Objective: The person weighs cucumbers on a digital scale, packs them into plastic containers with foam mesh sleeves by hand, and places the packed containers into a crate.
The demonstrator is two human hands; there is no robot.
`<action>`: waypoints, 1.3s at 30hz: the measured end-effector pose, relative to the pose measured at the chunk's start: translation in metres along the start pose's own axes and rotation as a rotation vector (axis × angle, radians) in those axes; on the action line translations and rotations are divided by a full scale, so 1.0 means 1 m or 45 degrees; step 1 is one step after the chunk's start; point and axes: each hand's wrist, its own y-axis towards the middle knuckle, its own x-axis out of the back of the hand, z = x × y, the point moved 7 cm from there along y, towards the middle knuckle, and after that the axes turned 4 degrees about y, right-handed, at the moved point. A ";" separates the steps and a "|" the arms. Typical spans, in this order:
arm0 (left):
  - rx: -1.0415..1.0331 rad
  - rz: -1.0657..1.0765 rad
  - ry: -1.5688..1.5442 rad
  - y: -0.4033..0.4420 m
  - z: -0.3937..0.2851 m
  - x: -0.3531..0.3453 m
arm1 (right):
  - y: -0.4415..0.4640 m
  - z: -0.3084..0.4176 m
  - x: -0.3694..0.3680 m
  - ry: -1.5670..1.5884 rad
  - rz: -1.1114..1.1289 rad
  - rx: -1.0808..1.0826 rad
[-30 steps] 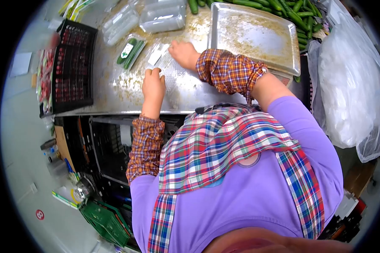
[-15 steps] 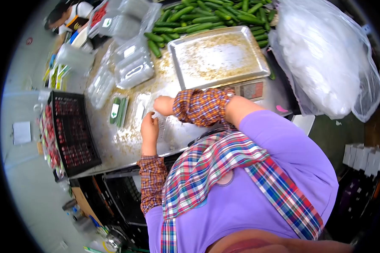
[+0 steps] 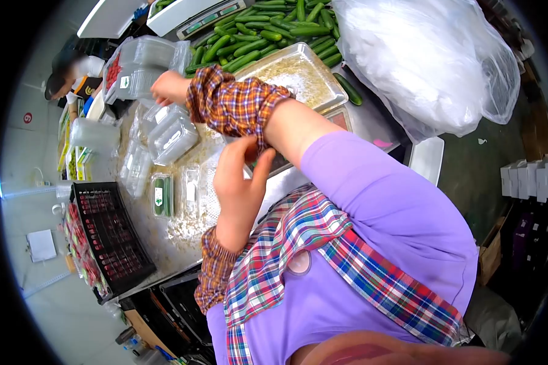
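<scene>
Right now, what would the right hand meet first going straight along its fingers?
Likely the stack of clear plastic containers, close beyond the right hand's fingertips in this view. Depth is unclear, so it might pass above them.

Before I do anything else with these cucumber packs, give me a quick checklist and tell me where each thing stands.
1. Left hand free: ok, thumb and fingers are apart with nothing seen between them.
2. Right hand on a container: cannot tell, its fingers blur near the stacked clear containers.
3. Arms apart: not ok, the left hand is right by the right sleeve; contact is unclear.
4. Cucumber pack labelled: ok, a white label shows on top.
5. Another container ready: ok, a long clear container without cucumbers sits beside that pack.
6. Loose cucumbers on hand: ok, a heap lies beyond the tray.
</scene>
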 end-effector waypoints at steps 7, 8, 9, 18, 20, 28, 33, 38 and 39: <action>-0.069 -0.177 0.089 0.021 0.005 -0.030 | -0.022 0.007 0.105 0.124 -0.423 -0.029; -0.103 -0.179 0.161 0.023 0.002 -0.033 | -0.028 0.007 0.115 0.209 -0.462 -0.069; -0.199 -0.199 0.214 0.024 -0.006 -0.033 | -0.029 0.011 0.127 -0.069 -0.516 -0.074; -0.078 0.082 -0.274 0.048 -0.060 -0.032 | -0.084 0.080 0.128 -1.384 -0.726 0.439; -0.053 0.038 -0.255 0.035 -0.058 -0.032 | -0.062 0.070 0.163 -0.989 -0.722 0.413; -0.181 0.026 -0.218 0.013 -0.046 -0.046 | -0.122 0.085 0.229 0.762 -0.896 0.199; -0.260 0.090 -0.082 -0.004 -0.038 -0.071 | -0.147 0.058 0.239 1.038 -1.051 0.075; -0.210 0.077 0.017 -0.002 -0.022 -0.083 | -0.148 0.025 0.258 1.334 -1.054 0.116; -0.187 0.106 0.007 0.000 -0.020 -0.086 | -0.155 0.024 0.256 1.351 -1.099 0.127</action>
